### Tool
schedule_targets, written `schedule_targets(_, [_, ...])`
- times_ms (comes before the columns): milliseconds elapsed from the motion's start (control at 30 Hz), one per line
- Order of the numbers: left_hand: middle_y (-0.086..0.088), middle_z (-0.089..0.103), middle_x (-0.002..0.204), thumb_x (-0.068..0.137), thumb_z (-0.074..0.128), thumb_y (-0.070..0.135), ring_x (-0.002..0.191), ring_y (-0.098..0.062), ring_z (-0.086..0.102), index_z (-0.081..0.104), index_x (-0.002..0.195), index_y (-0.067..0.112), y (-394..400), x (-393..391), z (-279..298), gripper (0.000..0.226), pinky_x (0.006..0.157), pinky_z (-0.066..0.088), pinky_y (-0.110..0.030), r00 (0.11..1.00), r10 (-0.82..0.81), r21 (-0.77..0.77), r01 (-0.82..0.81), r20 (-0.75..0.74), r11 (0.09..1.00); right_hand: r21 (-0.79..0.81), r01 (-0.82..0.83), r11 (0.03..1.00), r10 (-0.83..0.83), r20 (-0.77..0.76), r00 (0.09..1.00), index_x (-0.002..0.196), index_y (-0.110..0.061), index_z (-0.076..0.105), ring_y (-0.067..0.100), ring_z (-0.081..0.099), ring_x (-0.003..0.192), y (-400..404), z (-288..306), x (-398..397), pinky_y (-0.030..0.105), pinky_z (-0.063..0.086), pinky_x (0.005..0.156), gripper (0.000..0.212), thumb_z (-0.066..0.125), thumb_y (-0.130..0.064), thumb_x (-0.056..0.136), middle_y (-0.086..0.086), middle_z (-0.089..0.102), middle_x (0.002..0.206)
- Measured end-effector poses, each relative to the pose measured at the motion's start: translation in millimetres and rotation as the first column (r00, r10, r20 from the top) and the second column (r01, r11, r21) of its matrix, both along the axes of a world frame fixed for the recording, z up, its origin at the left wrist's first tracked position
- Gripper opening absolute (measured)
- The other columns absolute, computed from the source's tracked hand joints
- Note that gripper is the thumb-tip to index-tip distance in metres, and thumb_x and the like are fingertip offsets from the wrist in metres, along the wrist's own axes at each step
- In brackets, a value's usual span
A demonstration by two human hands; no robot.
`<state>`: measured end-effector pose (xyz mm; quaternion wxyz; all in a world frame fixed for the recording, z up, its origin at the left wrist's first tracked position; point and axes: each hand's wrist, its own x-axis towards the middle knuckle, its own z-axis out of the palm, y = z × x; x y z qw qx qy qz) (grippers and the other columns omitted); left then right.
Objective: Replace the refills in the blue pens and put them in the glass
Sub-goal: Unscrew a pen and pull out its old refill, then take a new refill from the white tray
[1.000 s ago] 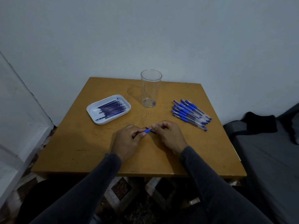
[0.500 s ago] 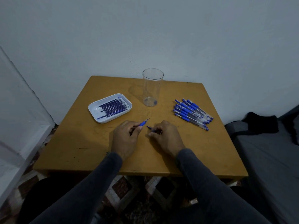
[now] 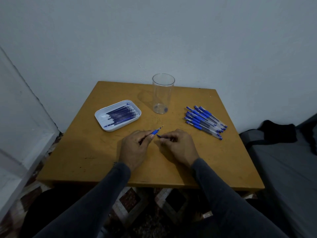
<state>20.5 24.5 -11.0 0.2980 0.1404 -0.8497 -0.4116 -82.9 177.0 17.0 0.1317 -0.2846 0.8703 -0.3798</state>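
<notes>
Two hands hold parts — left hand (image 3: 133, 148) a rubber-gripped pen (image 3: 155, 131), right hand (image 3: 178, 145) its small blue cap (image 3: 158, 135).

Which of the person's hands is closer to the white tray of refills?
Left. The left hand lies just in front of the tray; the right hand is farther off.

No legible text, label, brand, number or sign appears. The clear barrels of the pens (image 3: 205, 120) lying on the surface (image 3: 223, 160) carry small pale patches that may be printing, too small and blurred to read. The white tray (image 3: 103, 117) and the glass (image 3: 163, 93) show no markings.
</notes>
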Motion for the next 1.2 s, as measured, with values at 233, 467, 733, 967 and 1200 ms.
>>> schedule_targets(233, [0.016,0.066,0.09,0.096,0.062,0.031,0.089,-0.002,0.062,0.07,0.121,0.024,1,0,-2,0.027,0.074,0.051,-0.013,0.998,-0.066,-0.017,0.067,0.018,0.998,-0.366,0.198,0.909,-0.046,0.385,0.922,0.101,-0.019,0.08,0.004,0.057,0.067,-7,5,5,0.017,0.044,0.055,0.015,0.069,-0.028,0.097,-0.001,0.076,0.091])
schedule_targets(467, [0.016,0.066,0.09,0.096,0.065,0.027,0.086,0.0,0.061,0.071,0.12,0.023,0,0,0,0.025,0.071,0.047,-0.011,0.998,-0.042,0.021,0.041,0.043,0.999,-0.517,0.434,0.738,-0.123,0.529,0.839,0.105,-0.012,0.066,0.01,0.053,0.052,-8,18,0,0.023,0.039,0.041,0.017,0.054,-0.023,0.106,0.007,0.076,0.095])
schedule_targets(733, [0.01,0.066,0.1,0.097,0.063,0.016,0.089,-0.004,0.062,0.069,0.124,0.019,0,-3,-7,0.028,0.077,0.053,-0.018,0.999,0.003,-0.025,-0.002,0.045,1.0,-0.155,0.509,0.846,-0.492,0.136,0.86,0.115,-0.019,0.069,0.009,0.062,0.091,18,9,-25,0.02,0.049,0.074,0.02,0.055,-0.026,0.105,0.0,0.068,0.109])
schedule_targets(967, [0.009,0.066,0.1,0.098,0.062,0.018,0.088,-0.001,0.059,0.069,0.125,0.02,-1,-5,-6,0.028,0.077,0.052,-0.02,0.998,0.012,-0.056,-0.008,0.07,0.998,0.186,0.353,0.917,-0.362,0.017,0.932,0.12,-0.019,0.069,0.003,0.052,0.087,12,-7,-13,0.024,0.046,0.083,0.024,0.06,-0.032,0.102,-0.005,0.063,0.105])
schedule_targets(1200, [0.009,0.066,0.103,0.099,0.061,0.02,0.092,-0.003,0.061,0.068,0.127,0.017,-1,-3,-6,0.029,0.082,0.056,-0.028,0.996,0.028,-0.064,-0.022,0.084,0.998,0.32,0.32,0.892,-0.295,-0.126,0.947,0.119,-0.015,0.064,0.011,0.054,0.094,8,-9,-7,0.028,0.05,0.084,0.028,0.051,-0.037,0.106,0.0,0.052,0.111])
